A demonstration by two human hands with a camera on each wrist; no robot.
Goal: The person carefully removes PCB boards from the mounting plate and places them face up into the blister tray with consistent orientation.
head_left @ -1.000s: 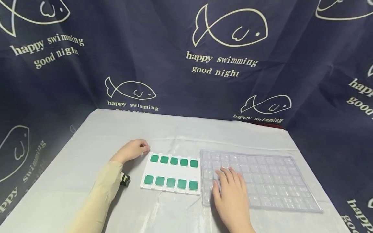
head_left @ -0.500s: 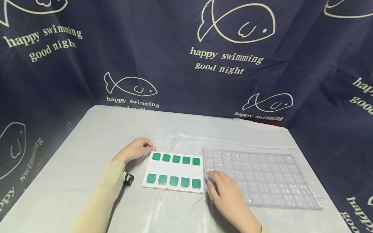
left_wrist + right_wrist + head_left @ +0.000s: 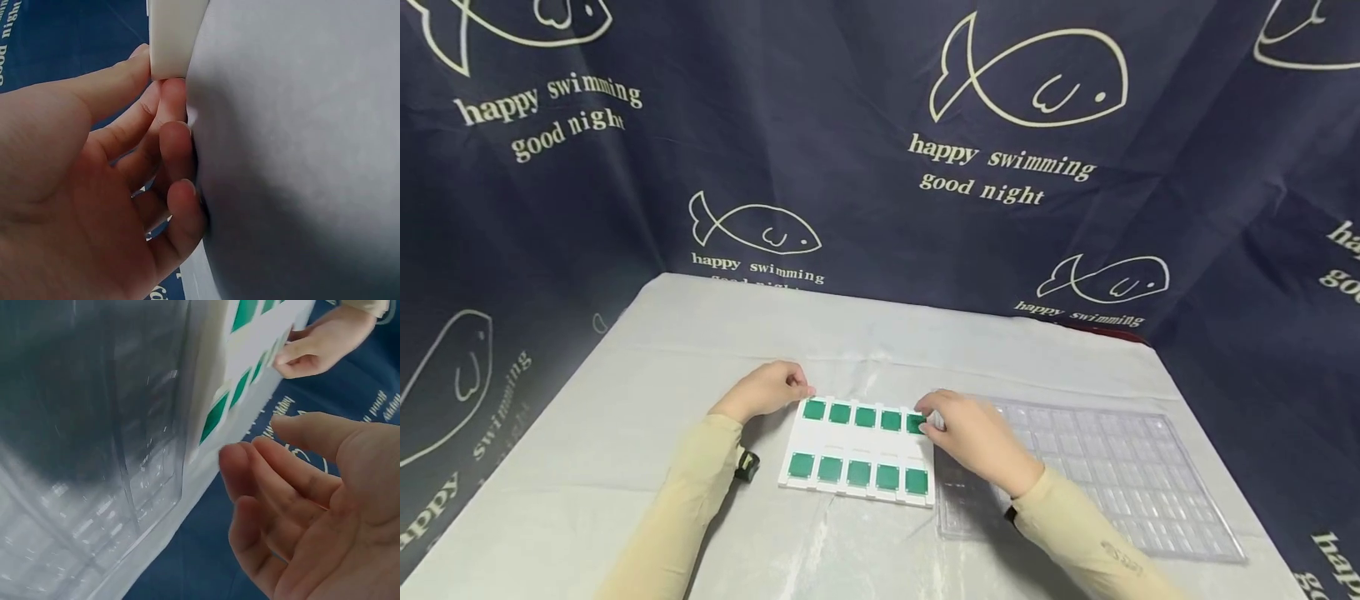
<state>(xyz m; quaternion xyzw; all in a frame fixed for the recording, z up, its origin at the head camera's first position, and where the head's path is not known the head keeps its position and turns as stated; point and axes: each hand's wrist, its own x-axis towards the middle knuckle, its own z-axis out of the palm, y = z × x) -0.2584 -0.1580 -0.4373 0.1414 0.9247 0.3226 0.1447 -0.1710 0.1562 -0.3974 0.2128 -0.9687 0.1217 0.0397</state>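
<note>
A flat white holder (image 3: 857,440) lies on the table, carrying two rows of square green pieces (image 3: 858,473) that look like small circuit boards. At its far left corner, my left hand (image 3: 763,390) pinches the edge; up close, the thumb and bent fingertips (image 3: 173,94) meet the white corner (image 3: 172,53). Over the far right corner my right hand (image 3: 977,442) reaches in, its fingertips overlapping the last green piece in the head view. Thumb and fingers of the right hand (image 3: 269,469) stay apart in its wrist view, nothing between them.
To the right of the holder lies a clear plastic tray (image 3: 1120,467) with many small compartments, partly under the right forearm. A pale cloth (image 3: 700,333) covers the table. Dark blue fish-print curtains (image 3: 865,125) hang round its back and sides.
My right hand has moved from over the clear tray, leftward and away from me, to the holder's far right corner. The left hand keeps to its corner; the head view has shifted slightly.
</note>
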